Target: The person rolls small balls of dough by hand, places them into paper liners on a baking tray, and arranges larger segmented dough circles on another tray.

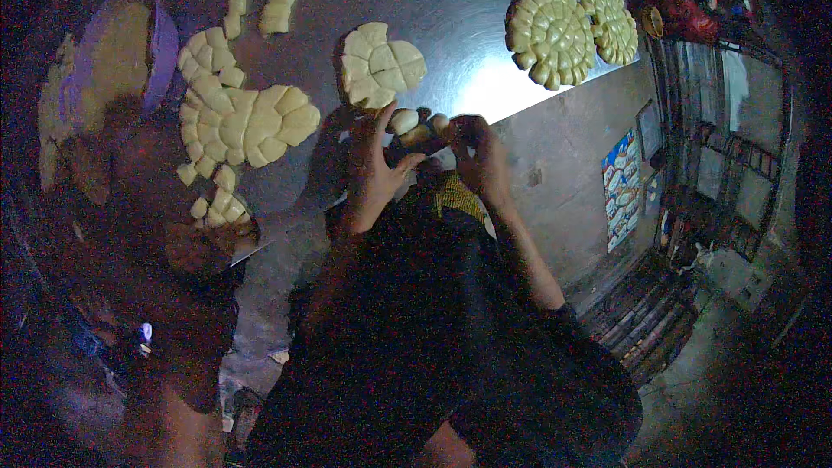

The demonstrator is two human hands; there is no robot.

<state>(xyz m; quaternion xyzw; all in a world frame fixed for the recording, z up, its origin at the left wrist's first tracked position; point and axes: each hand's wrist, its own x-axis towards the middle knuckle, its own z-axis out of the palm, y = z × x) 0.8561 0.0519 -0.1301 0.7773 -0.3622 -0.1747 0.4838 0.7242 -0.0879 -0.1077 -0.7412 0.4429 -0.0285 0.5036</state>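
At far left, a purple basin (160,56) with pale contents, tipped toward the shadows. Below it, a co-worker (178,321), mostly lost in the dark. Next, on the grey worktop (459,13), a broad spread of segmented dough (247,126), with a smaller dough cluster (227,208) just below and a curved dough strip (282,4) above. Further right, a roundish dough slab (381,69), scored into wedges, lying flat.

Just below that slab, at the near edge, the left hand (373,178), index finger stretched forward and thumb spread toward the right. Between the two hands, close together, small dough pieces (404,121) beside something dark, too dim to name. Then the right hand (483,165), fingers bent inward near those pieces. Too dark there: cannot tell whether either hand grips anything.

Beyond a bright glare, near the far right corner, two scalloped dough rounds (552,39), side by side and touching. Further right, past the edge, a blue-topped poster (621,191).
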